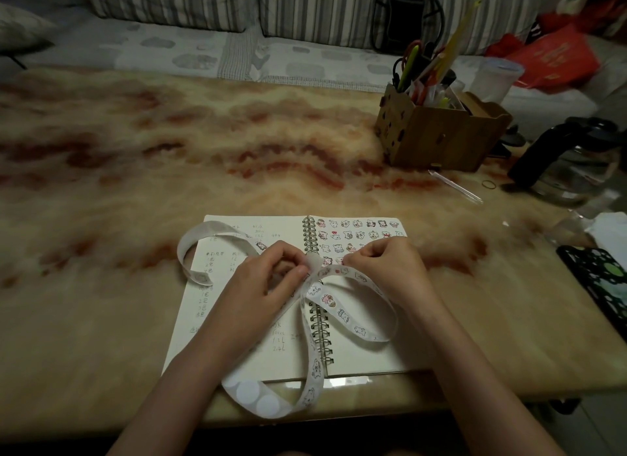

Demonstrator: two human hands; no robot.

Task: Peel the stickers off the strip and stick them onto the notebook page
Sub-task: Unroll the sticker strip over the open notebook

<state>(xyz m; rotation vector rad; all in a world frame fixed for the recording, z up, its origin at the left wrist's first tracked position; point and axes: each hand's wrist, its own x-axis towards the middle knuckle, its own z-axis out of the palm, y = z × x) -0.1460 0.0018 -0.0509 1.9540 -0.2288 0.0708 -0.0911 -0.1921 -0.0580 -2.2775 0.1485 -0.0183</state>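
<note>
Marble table [135,170]: left hand [261,282], right hand [383,269] pinch sticker strip [334,301] above notebook [369,357].

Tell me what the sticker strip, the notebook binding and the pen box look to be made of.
Sticker strip: thin paper backing, probably glossy release liner; it curls in loose loops.
Notebook binding: metal wire coils, by their glint.
Pen box: looks like wood or wood-print board; brown grain, matte, with small cut-out holes.
</note>
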